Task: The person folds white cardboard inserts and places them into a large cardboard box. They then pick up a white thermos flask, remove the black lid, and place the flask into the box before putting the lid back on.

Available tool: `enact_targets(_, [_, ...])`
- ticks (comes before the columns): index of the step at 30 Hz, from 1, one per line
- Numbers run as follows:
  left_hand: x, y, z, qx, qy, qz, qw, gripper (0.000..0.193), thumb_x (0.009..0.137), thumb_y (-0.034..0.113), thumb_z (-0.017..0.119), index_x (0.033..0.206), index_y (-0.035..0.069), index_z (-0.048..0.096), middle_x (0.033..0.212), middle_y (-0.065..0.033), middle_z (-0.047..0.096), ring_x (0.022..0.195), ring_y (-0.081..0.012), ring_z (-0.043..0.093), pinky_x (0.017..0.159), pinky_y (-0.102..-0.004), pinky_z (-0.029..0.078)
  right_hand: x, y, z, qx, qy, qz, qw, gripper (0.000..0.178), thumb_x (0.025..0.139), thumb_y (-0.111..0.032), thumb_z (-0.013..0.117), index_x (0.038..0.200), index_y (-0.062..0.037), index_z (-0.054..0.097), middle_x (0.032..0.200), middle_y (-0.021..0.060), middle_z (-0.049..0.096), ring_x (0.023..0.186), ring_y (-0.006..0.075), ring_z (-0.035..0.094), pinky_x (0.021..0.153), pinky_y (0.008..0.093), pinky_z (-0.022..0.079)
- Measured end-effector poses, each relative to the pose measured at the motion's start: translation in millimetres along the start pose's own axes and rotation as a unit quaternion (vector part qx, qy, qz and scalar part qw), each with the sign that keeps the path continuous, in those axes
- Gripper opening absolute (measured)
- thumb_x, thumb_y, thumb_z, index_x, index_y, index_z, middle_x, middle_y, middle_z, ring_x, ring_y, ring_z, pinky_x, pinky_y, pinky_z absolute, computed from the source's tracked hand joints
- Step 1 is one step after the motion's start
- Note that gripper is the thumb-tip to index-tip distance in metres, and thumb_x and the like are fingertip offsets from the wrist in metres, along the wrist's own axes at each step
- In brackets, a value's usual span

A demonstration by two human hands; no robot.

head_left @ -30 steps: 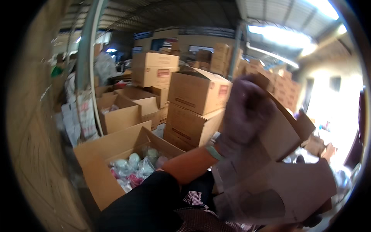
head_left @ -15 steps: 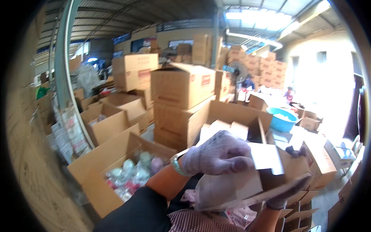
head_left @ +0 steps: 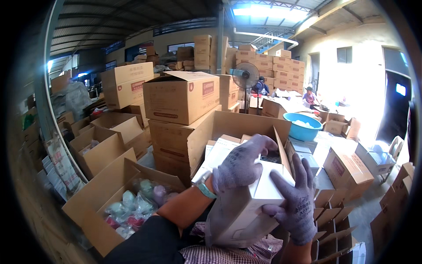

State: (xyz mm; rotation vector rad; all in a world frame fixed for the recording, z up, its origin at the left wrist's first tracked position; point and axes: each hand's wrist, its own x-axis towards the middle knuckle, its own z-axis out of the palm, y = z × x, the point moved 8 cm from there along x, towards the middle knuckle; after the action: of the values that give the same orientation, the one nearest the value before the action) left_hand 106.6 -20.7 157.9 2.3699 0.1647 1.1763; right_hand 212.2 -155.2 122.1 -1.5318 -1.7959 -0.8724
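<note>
One white box [head_left: 243, 218] sits at the frame's lower centre, its edge gripped by your right hand [head_left: 299, 203] between thumb and forefinger; your left hand [head_left: 239, 167] curls over the top, its hold unclear.

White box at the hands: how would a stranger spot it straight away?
Find the big open brown carton at mid-picture. Just this side of it, between the gloved left hand and right hand, is the white box. Neighbouring white boxes sit inside the carton; only this one is over the checked clothing.
</note>
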Motion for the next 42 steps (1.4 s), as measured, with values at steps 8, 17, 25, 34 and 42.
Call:
enact_targets(8, [-38,-30,-5,-0.080,0.097,0.002,0.992,0.035,0.104,0.030,0.053,0.099,0.001,0.071,0.115,-0.0138,0.066,0.111,-0.0224,0.061,0.098,-0.0340,0.046,16,-6,14,0.243,-0.149,-0.034,0.958,0.068,0.070,-0.069,0.075,0.104,-0.0097,0.078,0.096,0.0089,0.077,0.083,0.0266,0.071,0.081,0.0417,0.053])
enact_targets(17, [-82,-43,-63,-0.141,0.260,0.111,0.949,0.047,0.107,0.033,0.051,0.076,0.001,0.068,0.088,-0.0138,0.069,0.109,-0.0301,0.065,0.093,-0.0436,0.050,-37,32,-6,0.178,0.254,0.013,0.951,0.088,0.093,-0.067,0.052,0.156,-0.0062,0.039,0.163,0.0240,0.030,0.153,0.0404,0.026,0.123,0.0564,0.023])
enact_targets(25, [-139,-150,-203,-0.345,0.423,0.035,0.837,0.034,0.108,0.033,0.045,0.106,0.002,0.059,0.109,-0.0150,0.064,0.116,-0.0312,0.062,0.100,-0.0461,0.049,-146,122,124,0.535,-0.021,0.433,0.726,0.045,0.096,-0.019,0.067,0.137,-0.0050,0.060,0.126,0.0086,0.066,0.114,0.0184,0.062,0.102,0.0326,0.048])
enact_targets(34, [-105,-267,24,-0.645,0.247,-0.155,0.706,0.046,0.109,0.033,0.039,0.141,0.002,0.050,0.132,-0.0163,0.060,0.123,-0.0324,0.058,0.107,-0.0489,0.049,-197,94,103,0.769,0.178,0.413,0.454,0.084,0.090,-0.030,0.068,0.160,-0.0038,0.028,0.148,0.0193,0.051,0.133,0.0282,0.054,0.109,0.0384,0.046])
enact_targets(42, [-91,-115,248,-0.509,-0.125,-0.237,0.818,0.051,0.105,0.038,0.050,0.142,0.002,0.050,0.131,-0.0125,0.060,0.120,-0.0239,0.060,0.100,-0.0397,0.051,-336,181,-154,0.274,0.385,0.501,0.725,0.081,0.088,-0.025,0.064,0.158,-0.0044,0.031,0.136,0.0237,0.056,0.121,0.0315,0.059,0.101,0.0410,0.049])
